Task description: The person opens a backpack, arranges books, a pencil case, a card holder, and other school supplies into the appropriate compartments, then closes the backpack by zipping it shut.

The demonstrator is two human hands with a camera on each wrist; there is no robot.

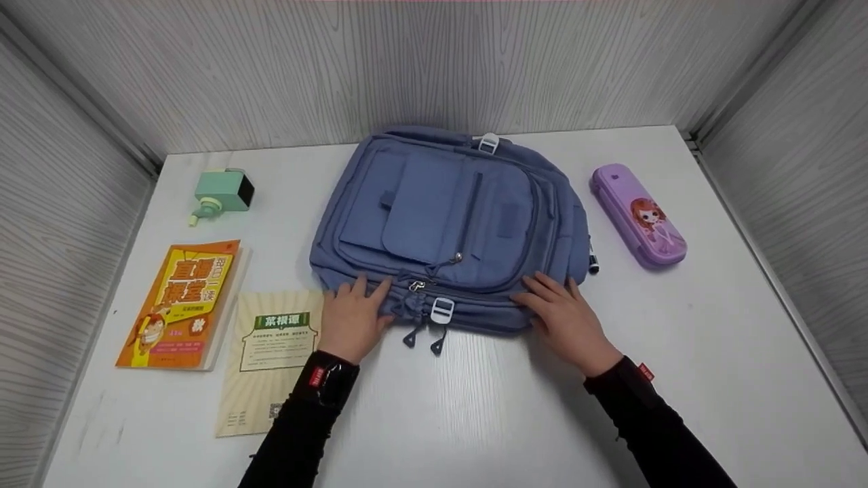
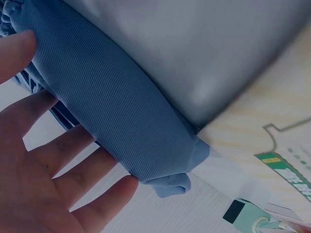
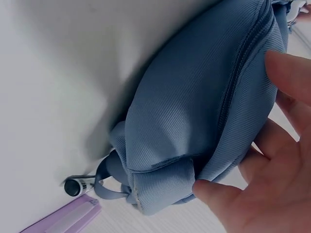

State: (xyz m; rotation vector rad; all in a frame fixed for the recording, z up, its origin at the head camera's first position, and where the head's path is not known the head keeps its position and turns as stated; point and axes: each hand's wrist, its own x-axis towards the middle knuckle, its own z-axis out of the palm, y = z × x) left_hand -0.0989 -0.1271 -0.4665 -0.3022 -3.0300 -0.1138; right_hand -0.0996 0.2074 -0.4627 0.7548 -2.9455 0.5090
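Note:
A blue backpack (image 1: 434, 217) lies on its back with its front pockets facing up. Spread fingers of my left hand (image 1: 352, 318) rest on its near left edge, beside drawstring toggles and a white buckle (image 1: 442, 310). In the left wrist view the thumb and fingertips (image 2: 129, 183) touch the blue fabric. My right hand (image 1: 566, 322) touches the near right edge, fingers apart and mostly straight. The right wrist view shows that hand (image 3: 272, 184) beside the bag's zipper (image 3: 233, 82). The undersides of the fingers are hidden in the head view.
On the left lie an orange book (image 1: 180, 305), a cream booklet (image 1: 271, 366) partly behind the left arm, and a green pencil sharpener (image 1: 224, 191). A purple pencil case (image 1: 639, 215) lies right of the bag, near a black-capped marker (image 1: 593, 263). Walls border the white table (image 1: 461, 420).

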